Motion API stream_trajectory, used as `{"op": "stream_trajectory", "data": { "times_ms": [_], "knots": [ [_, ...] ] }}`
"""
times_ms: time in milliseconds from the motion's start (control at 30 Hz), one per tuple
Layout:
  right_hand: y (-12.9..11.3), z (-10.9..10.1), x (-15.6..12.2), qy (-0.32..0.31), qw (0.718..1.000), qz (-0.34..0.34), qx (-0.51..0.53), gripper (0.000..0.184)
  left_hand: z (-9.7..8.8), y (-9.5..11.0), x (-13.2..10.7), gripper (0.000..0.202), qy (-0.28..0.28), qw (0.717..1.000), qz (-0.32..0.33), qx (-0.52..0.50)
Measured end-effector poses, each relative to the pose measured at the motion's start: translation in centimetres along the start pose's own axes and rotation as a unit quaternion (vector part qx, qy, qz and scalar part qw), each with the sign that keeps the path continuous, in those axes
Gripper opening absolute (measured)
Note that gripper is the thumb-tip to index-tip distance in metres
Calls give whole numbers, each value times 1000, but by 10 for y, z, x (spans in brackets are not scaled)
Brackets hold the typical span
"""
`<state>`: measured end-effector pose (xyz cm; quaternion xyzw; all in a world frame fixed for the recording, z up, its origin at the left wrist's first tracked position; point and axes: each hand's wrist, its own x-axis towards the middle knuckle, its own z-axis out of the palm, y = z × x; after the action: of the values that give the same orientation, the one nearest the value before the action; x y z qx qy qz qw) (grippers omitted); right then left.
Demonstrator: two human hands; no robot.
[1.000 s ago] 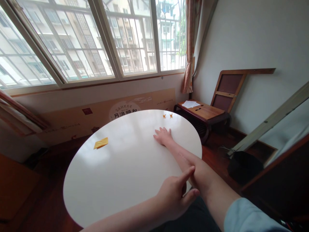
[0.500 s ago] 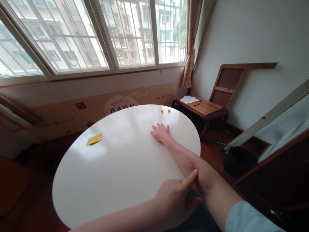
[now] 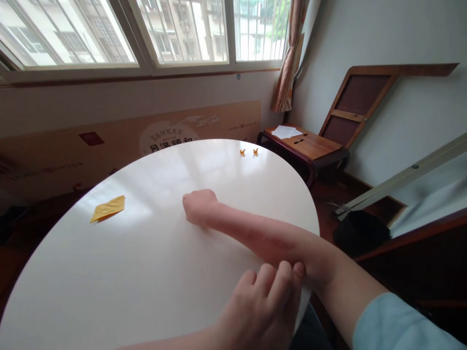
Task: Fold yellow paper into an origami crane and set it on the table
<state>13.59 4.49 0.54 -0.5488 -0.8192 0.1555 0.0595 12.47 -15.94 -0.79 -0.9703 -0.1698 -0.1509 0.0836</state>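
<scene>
My right hand (image 3: 199,206) is curled into a fist over the middle of a white round table (image 3: 109,277), its back towards me. No object shows in it. At the lower middle, my left hand (image 3: 264,304) has its fingers bent and held together, the tips against the underside of my right forearm near the elbow. On the table's left side lies a folded yellow piece (image 3: 108,209), cloth or paper, I cannot tell which. Two small orange-yellow figures, one left (image 3: 242,152) and one right (image 3: 256,151), stand near the far edge, beyond my right hand.
Past the table's far right edge stands a low wooden table (image 3: 310,143) with white papers (image 3: 285,131) on it. A wooden panel (image 3: 359,99) leans on the wall behind. A large printed cardboard (image 3: 215,119) rests below the window. A black bag-like thing (image 3: 361,232) is at the right.
My right hand has moved left across the table and gone from spread fingers to a fist. My left hand's pointing finger has curled in with the others. The view has tilted down and come closer.
</scene>
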Motion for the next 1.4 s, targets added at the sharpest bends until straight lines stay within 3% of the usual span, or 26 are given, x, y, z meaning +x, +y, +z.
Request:
{"op": "stream_trajectory", "data": {
  "times_ms": [233,867,967,1033,1167,1267,1400],
  "knots": [
    [10,16,19,33,998,-32,31,23,14,-29,1,48,20,1000,5,18],
    [7,18,12,55,998,-36,1,23,21,-27,-2,42,67,997,20,34],
    [5,17,11,40,999,-33,0,27,16,-31,4,42,92,995,3,-29],
    [3,17,11,32,999,-34,-2,29,10,-37,10,39,88,988,-8,-127],
    [0,21,14,26,999,-35,-18,31,1,-46,19,28,90,950,-61,-294],
    [-1,22,15,22,999,-31,-25,33,1,-47,20,29,84,938,-59,-330],
    [0,24,15,23,999,-31,-23,34,3,-44,16,33,66,948,-42,-309]
  ]
}}
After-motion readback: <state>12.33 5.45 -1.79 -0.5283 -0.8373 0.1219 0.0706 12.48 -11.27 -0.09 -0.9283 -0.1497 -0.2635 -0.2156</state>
